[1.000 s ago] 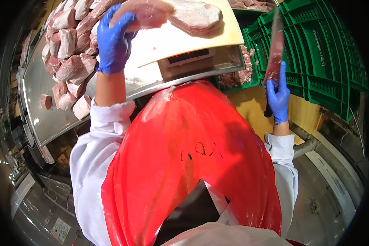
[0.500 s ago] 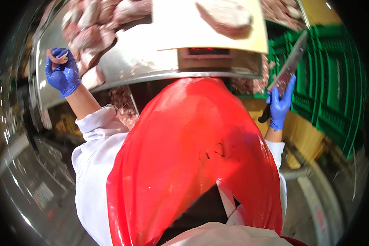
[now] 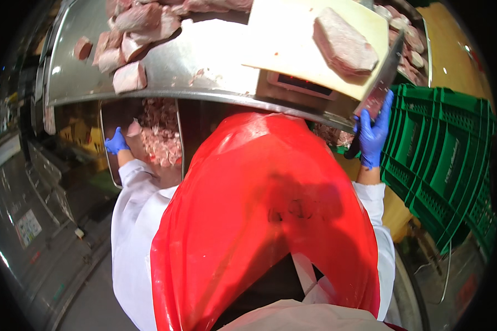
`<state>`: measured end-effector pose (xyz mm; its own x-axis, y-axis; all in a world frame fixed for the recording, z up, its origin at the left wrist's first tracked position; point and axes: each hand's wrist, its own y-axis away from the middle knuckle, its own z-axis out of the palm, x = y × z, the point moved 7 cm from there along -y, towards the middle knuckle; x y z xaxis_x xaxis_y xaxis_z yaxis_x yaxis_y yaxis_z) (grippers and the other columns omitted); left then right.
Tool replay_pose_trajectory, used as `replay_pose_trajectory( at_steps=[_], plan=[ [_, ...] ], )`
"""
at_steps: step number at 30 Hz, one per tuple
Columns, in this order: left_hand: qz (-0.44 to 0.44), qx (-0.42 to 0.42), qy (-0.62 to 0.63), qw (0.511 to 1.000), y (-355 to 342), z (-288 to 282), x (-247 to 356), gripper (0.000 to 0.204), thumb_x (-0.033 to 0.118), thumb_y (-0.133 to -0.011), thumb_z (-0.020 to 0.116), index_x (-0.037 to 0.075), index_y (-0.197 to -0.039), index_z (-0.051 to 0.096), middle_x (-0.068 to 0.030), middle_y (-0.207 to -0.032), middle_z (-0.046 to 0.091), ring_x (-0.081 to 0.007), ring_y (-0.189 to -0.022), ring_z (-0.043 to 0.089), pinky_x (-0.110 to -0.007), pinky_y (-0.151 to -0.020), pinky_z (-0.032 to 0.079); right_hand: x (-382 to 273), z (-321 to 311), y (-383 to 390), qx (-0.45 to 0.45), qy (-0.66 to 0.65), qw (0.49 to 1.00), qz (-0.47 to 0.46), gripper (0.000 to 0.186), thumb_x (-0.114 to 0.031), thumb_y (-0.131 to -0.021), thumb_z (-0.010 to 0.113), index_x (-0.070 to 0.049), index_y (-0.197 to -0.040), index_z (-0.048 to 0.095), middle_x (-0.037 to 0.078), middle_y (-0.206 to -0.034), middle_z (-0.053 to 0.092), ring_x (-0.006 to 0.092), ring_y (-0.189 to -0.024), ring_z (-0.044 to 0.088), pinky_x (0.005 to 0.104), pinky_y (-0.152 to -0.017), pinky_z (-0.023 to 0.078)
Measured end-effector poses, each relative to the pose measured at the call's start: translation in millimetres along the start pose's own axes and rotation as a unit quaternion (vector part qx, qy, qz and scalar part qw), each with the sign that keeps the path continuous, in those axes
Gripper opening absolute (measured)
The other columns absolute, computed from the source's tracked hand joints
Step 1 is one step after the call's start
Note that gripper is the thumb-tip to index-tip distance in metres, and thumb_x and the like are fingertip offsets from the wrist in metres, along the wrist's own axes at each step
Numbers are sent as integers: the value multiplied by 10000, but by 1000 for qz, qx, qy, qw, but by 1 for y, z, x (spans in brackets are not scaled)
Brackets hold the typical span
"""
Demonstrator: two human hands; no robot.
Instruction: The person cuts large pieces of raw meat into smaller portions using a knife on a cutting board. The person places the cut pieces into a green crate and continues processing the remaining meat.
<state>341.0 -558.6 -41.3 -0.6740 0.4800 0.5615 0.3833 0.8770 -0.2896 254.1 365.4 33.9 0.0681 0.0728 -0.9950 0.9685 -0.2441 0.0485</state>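
My right hand [image 3: 373,132], in a blue glove, is wrapped round the dark handle of a large knife [image 3: 385,80]. Its broad blade points up and away, beside the right edge of the pale cutting board [image 3: 284,44]. A thick slab of meat [image 3: 345,44] lies on that board, left of the blade. My left hand [image 3: 116,142], gloved too, is over the left side of a metal bin [image 3: 105,118] of meat trimmings [image 3: 163,144]. Its fingers look apart, with nothing visible in them. A pale pink scrap [image 3: 133,128] shows just right of it.
Several meat chunks [image 3: 141,25] are piled on the steel table [image 3: 204,60] at the far left. A scale display [image 3: 301,84] sits below the board's front edge. Green crates [image 3: 442,160] stand at the right. More meat [image 3: 411,47] fills a metal container at the far right.
My left hand has come down from above the table to the bin and let go of the meat scrap it held. My right hand keeps the knife. The view has shifted and turned.
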Motion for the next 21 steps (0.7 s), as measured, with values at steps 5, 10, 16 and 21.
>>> replay_pose_trajectory(
  at_steps=[5,10,16,21],
  plan=[
    [252,-307,462,793,182,119,367,415,24,-847,780,-31,-1223,611,-117,-1183,638,-198,-1106,613,-347,-963,510,-32,62,-25,45,-74,996,-35,835,39,-972,585,-148,-1636,114,70,-916,625,107,-629,566,232,-511,471],
    [534,-442,396,602,410,112,635,492,247,-876,744,15,-1279,582,-146,-1274,612,-285,-1259,543,-414,-1094,419,-14,92,-66,122,-176,975,-64,883,59,-951,589,-139,-1633,65,85,-900,623,126,-673,613,237,-489,519],
    [465,-616,398,496,517,182,638,390,361,-892,674,46,-1119,703,-115,-1115,702,-261,-1078,651,-375,-961,503,-19,59,-98,117,-61,984,-117,772,11,-929,612,-128,-1604,264,102,-925,689,163,-565,627,308,-492,537],
    [527,-410,429,608,492,124,587,256,207,-850,714,70,-1065,697,-182,-1091,608,-355,-1007,600,-443,-927,482,-57,15,-86,123,224,950,-182,677,-81,-918,615,-115,-1544,360,121,-759,684,184,-595,638,355,-561,539]
  ],
)
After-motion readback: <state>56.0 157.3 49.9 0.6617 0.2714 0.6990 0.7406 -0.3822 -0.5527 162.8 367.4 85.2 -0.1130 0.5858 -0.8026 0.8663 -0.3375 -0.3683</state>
